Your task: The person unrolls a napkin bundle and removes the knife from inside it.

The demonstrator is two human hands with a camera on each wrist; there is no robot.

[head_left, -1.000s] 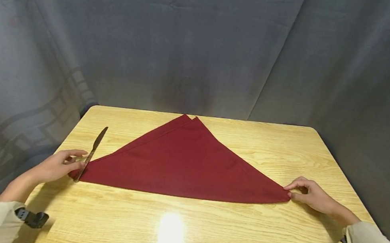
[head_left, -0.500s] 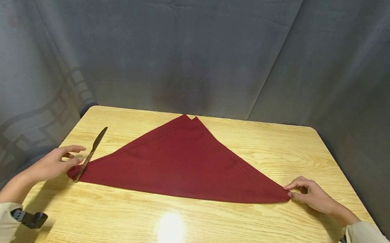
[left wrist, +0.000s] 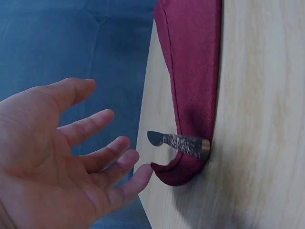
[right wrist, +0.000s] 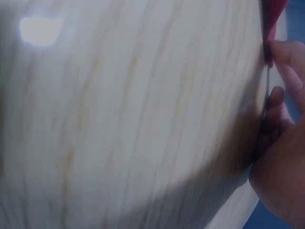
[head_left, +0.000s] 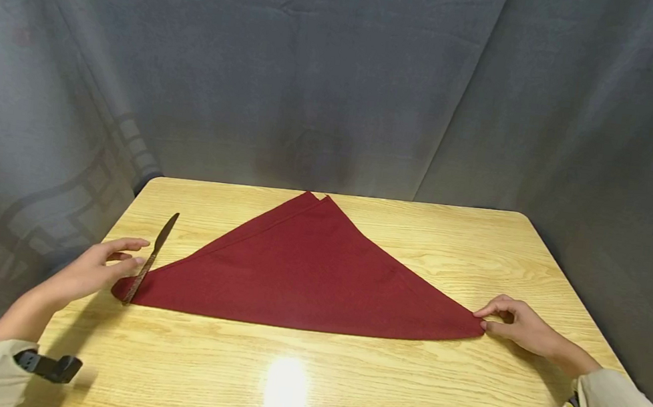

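- right wrist view is super blurry, the desk [right wrist: 128, 119] is just smeared wood grain
- only a sliver of the red napkin [right wrist: 274, 19] shows there, cut off at the top edge
- the knife [head_left: 148, 261] handle end sits on the napkin corner; the left wrist view shows just its butt end [left wrist: 183, 143]
- right hand [right wrist: 281, 157] runs off the frame edge

The head camera looks forward and down over the whole table [head_left: 402, 387], while both wrist cameras sit close at opposite corners of the napkin [head_left: 306, 275].
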